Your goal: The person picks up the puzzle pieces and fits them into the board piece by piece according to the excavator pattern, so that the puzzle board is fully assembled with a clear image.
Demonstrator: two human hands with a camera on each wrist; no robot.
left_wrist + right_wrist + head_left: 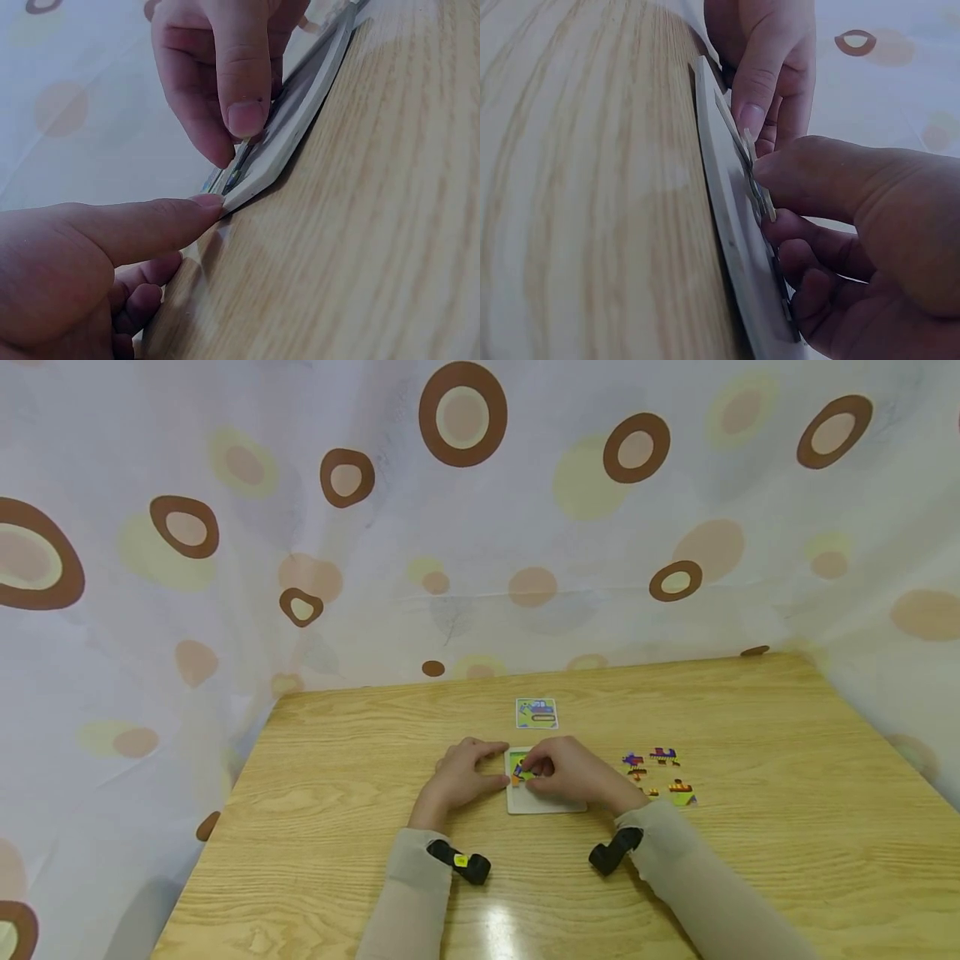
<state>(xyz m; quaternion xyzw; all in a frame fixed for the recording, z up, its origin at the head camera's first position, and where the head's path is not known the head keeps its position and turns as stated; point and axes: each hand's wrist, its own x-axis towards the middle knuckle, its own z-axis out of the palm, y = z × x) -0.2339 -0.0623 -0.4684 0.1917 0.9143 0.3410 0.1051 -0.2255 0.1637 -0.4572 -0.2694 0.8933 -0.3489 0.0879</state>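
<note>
One thin, flat, pale-edged puzzle piece is pinched between the thumb and fingers of the right hand, above the left half of a white square tray. The tray's left edge is touched by the left hand, thumb and index finger held apart. Multicoloured loose pieces are scattered past its right edge; a square printed card is laid towards the wooden table's far edge.
</note>
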